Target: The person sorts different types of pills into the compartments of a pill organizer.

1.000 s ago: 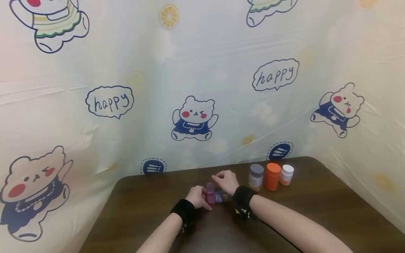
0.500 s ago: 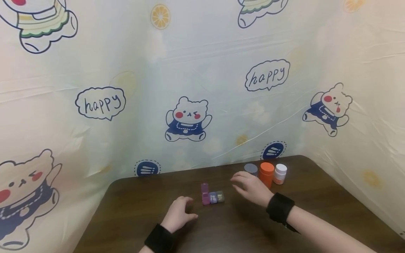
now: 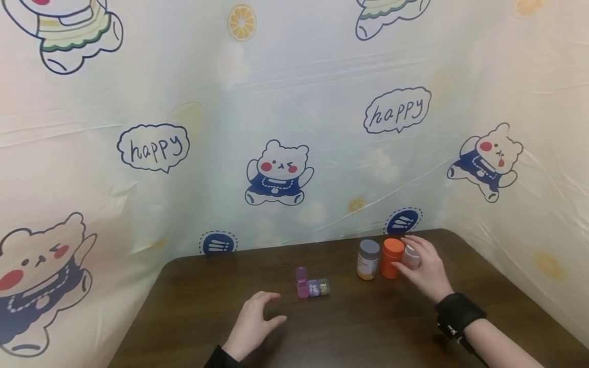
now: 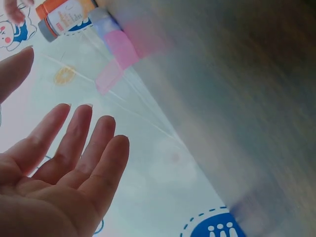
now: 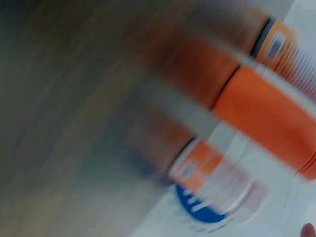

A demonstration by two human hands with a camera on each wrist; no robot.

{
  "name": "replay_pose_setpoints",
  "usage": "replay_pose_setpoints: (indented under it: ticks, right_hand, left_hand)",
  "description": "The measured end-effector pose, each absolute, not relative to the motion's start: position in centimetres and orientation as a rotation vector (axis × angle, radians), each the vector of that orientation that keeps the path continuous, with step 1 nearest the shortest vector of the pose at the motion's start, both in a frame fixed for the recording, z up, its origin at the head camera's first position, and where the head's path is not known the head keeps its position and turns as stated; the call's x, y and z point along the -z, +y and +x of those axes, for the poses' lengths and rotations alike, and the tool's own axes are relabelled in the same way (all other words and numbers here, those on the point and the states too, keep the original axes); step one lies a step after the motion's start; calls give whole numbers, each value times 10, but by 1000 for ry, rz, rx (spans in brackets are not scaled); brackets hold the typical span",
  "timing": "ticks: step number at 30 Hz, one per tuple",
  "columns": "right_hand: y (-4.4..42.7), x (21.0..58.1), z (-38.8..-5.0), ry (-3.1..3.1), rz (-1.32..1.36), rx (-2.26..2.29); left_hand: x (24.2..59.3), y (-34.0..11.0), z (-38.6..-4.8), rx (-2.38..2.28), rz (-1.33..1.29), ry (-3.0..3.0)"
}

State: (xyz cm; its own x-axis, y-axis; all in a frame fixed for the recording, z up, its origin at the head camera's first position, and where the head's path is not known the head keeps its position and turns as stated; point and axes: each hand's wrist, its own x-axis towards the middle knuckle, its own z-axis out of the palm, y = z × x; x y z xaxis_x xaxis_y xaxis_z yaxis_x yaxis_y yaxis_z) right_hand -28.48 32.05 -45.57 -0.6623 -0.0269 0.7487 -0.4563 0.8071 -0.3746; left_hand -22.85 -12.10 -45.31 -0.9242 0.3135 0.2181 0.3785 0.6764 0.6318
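A small pill organizer (image 3: 302, 290) stands on the table in the head view, with pink, blue and olive compartments; the pink lid (image 3: 301, 274) is raised. My left hand (image 3: 252, 323) is to its near left, thumb and fingers spread, holding nothing. In the left wrist view its fingers (image 4: 102, 148) are apart from everything. My right hand (image 3: 427, 268) reaches beside the white bottle (image 3: 411, 257), thumb and fingers apart and partly covering it. The right wrist view shows the white bottle (image 5: 210, 173) with an orange label and only one fingertip (image 5: 308, 230), clear of it.
Left of the white bottle stand an orange bottle (image 3: 391, 259) and a grey-capped bottle (image 3: 368, 260), close together. The brown table (image 3: 207, 291) ends at a curtain (image 3: 322, 220) printed with bears.
My left hand has let go of the pill organizer and drawn back toward me. My right hand has left it too, moving right past the bottles to the white one.
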Motion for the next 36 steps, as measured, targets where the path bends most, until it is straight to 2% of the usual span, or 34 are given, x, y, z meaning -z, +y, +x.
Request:
replay_pose_setpoints:
  ticks: [9, 16, 36]
  right_hand:
    - [362, 464, -300, -2425, 55, -935]
    - [372, 470, -307, -2557, -207, -1138]
    - [365, 455, -306, -2524, -263, -1137]
  left_hand:
    - [455, -126, -232, 1131, -529, -2824]
    - [457, -126, -232, 1145, -521, -2848]
    - [460, -127, -234, 1161, -471, -2891]
